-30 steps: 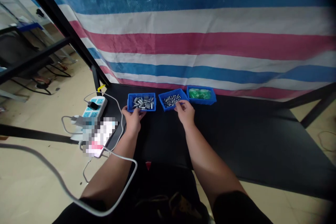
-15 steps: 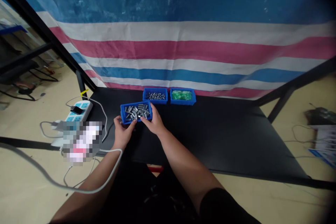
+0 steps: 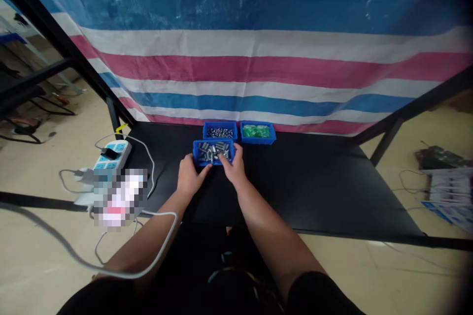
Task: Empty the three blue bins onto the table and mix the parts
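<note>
Underneath everything lies a matte black rectangular table (image 3: 295,187) on black metal legs, backed by a woven tarpaulin (image 3: 258,59) striped blue, white and pink, over a pale beige floor. Near the table's middle sits a small blue plastic tray of short grey metal cylinders (image 3: 213,152), just in front of two similar blue bins (image 3: 220,130). The left hand (image 3: 189,178) grips its near-left corner; the right hand (image 3: 232,167) clasps its right edge.

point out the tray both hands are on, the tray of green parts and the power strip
near blue tray (image 3: 213,161), head view, front wall
green-parts tray (image 3: 257,140), head view, front wall
power strip (image 3: 117,149), head view, top face
</note>
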`<action>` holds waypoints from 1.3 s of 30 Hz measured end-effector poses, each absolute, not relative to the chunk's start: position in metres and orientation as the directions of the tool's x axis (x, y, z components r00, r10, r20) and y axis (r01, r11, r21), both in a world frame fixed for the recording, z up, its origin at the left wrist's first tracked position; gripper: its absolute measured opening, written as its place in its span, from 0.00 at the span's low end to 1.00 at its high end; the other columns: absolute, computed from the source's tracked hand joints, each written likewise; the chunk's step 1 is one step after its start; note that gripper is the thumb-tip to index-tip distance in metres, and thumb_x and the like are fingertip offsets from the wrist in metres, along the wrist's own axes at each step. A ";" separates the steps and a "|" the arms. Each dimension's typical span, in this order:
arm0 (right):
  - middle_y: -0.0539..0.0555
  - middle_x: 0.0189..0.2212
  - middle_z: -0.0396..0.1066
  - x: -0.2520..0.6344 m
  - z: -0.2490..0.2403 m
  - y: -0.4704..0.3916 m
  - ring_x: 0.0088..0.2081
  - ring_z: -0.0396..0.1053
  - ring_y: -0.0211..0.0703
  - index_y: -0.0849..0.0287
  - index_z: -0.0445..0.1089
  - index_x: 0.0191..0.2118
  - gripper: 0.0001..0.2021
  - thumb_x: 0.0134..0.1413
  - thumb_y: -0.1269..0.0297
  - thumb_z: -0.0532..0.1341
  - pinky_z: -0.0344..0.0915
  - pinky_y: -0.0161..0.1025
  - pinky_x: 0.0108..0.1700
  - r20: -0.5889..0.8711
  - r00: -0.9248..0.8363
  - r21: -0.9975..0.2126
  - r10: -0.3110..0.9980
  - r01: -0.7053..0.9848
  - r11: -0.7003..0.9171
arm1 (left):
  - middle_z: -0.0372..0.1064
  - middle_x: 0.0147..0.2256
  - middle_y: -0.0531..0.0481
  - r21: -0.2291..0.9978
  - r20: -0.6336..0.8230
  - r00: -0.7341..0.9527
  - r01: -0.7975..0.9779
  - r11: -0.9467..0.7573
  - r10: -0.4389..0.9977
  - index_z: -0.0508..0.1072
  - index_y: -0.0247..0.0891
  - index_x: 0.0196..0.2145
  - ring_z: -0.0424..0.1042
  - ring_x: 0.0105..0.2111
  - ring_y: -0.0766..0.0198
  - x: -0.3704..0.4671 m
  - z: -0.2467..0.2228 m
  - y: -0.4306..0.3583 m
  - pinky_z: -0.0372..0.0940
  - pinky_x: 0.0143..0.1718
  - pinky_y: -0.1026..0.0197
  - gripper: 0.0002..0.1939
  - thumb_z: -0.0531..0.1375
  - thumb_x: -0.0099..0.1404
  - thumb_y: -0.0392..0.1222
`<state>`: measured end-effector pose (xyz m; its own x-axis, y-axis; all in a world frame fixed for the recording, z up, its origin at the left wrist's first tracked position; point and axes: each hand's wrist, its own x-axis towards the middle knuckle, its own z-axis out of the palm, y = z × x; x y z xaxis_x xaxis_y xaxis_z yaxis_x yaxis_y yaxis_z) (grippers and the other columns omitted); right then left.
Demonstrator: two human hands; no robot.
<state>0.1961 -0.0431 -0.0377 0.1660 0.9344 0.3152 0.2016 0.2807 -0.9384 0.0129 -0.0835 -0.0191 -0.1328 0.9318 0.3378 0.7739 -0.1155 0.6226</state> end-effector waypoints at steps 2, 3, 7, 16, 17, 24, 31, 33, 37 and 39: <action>0.59 0.49 0.69 0.205 -0.043 -0.038 0.47 0.72 0.50 0.56 0.56 0.55 0.29 0.54 0.50 0.66 0.68 0.50 0.54 0.303 0.194 -0.945 0.933 0.188 0.268 | 0.68 0.48 0.37 0.632 0.344 -0.105 0.761 -0.147 0.933 0.64 0.38 0.55 0.67 0.49 0.42 0.018 -0.021 -0.079 0.62 0.54 0.42 0.33 0.65 0.60 0.60; 0.58 0.48 0.69 0.208 -0.046 -0.036 0.47 0.72 0.49 0.55 0.55 0.55 0.28 0.54 0.49 0.65 0.68 0.48 0.53 0.297 0.216 -0.949 0.930 0.172 0.263 | 0.67 0.49 0.36 0.647 0.343 -0.102 0.746 -0.157 0.934 0.64 0.38 0.56 0.66 0.50 0.42 0.020 -0.022 -0.077 0.60 0.57 0.41 0.34 0.65 0.60 0.60; 0.59 0.51 0.67 0.209 -0.052 -0.029 0.48 0.71 0.47 0.55 0.53 0.60 0.31 0.58 0.46 0.62 0.69 0.47 0.53 0.310 0.298 -0.950 0.903 0.137 0.281 | 0.66 0.52 0.32 0.621 0.317 -0.077 0.770 -0.146 0.945 0.64 0.35 0.58 0.64 0.55 0.38 0.025 -0.024 -0.075 0.55 0.60 0.38 0.36 0.63 0.61 0.62; 0.59 0.46 0.71 0.201 -0.043 -0.035 0.45 0.72 0.47 0.57 0.63 0.54 0.27 0.58 0.42 0.59 0.70 0.44 0.49 0.374 0.304 -0.918 0.876 0.253 0.304 | 0.46 0.67 0.20 0.439 0.255 -0.024 0.894 -0.093 0.967 0.43 0.18 0.70 0.46 0.69 0.37 0.044 -0.032 -0.100 0.43 0.68 0.40 0.51 0.56 0.66 0.61; 0.58 0.45 0.72 0.201 -0.041 -0.036 0.44 0.73 0.47 0.56 0.63 0.54 0.27 0.57 0.42 0.60 0.70 0.44 0.49 0.360 0.293 -0.926 0.886 0.230 0.300 | 0.42 0.68 0.20 0.408 0.234 -0.023 0.910 -0.077 0.972 0.41 0.16 0.70 0.43 0.70 0.37 0.048 -0.033 -0.103 0.41 0.69 0.40 0.53 0.55 0.66 0.63; 0.56 0.44 0.73 0.203 -0.029 -0.049 0.42 0.73 0.49 0.55 0.62 0.53 0.29 0.52 0.43 0.66 0.71 0.45 0.47 0.392 0.173 -0.904 0.903 0.256 0.343 | 0.35 0.70 0.18 0.293 0.176 -0.037 0.956 -0.017 0.984 0.40 0.13 0.69 0.36 0.71 0.36 0.065 -0.034 -0.108 0.35 0.70 0.38 0.62 0.54 0.61 0.73; 0.58 0.48 0.73 0.211 -0.028 -0.056 0.48 0.73 0.51 0.54 0.63 0.47 0.23 0.53 0.47 0.67 0.69 0.49 0.53 0.507 0.122 -0.835 0.853 0.314 0.452 | 0.37 0.70 0.20 0.293 0.148 -0.078 0.956 0.031 0.986 0.42 0.15 0.69 0.35 0.71 0.37 0.072 -0.036 -0.092 0.33 0.70 0.37 0.62 0.53 0.59 0.74; 0.58 0.48 0.73 0.214 -0.024 -0.057 0.50 0.72 0.53 0.54 0.66 0.46 0.20 0.55 0.48 0.66 0.69 0.50 0.55 0.553 0.117 -0.792 0.825 0.379 0.478 | 0.37 0.70 0.20 0.295 0.137 -0.068 0.955 0.025 0.988 0.42 0.15 0.69 0.34 0.71 0.37 0.073 -0.035 -0.089 0.32 0.70 0.37 0.62 0.53 0.59 0.74; 0.58 0.46 0.73 0.218 -0.017 -0.059 0.50 0.72 0.54 0.53 0.72 0.46 0.15 0.57 0.51 0.66 0.68 0.52 0.56 0.637 0.061 -0.714 0.769 0.424 0.558 | 0.36 0.70 0.20 0.299 0.135 -0.043 0.954 0.000 0.990 0.43 0.15 0.69 0.33 0.72 0.37 0.073 -0.036 -0.089 0.30 0.69 0.37 0.61 0.53 0.60 0.73; 0.58 0.47 0.73 0.221 -0.016 -0.060 0.51 0.72 0.54 0.52 0.73 0.46 0.14 0.57 0.52 0.66 0.69 0.53 0.57 0.644 0.026 -0.692 0.764 0.446 0.568 | 0.36 0.70 0.21 0.297 0.141 -0.023 0.955 -0.020 0.990 0.43 0.15 0.69 0.33 0.72 0.38 0.072 -0.038 -0.090 0.29 0.69 0.36 0.60 0.52 0.61 0.73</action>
<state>0.2207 -0.0600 -0.0162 0.0264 0.7643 0.6443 0.4459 0.5679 -0.6919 0.0717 -0.0895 -0.0379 -0.0235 0.9897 0.1413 0.9548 -0.0197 0.2967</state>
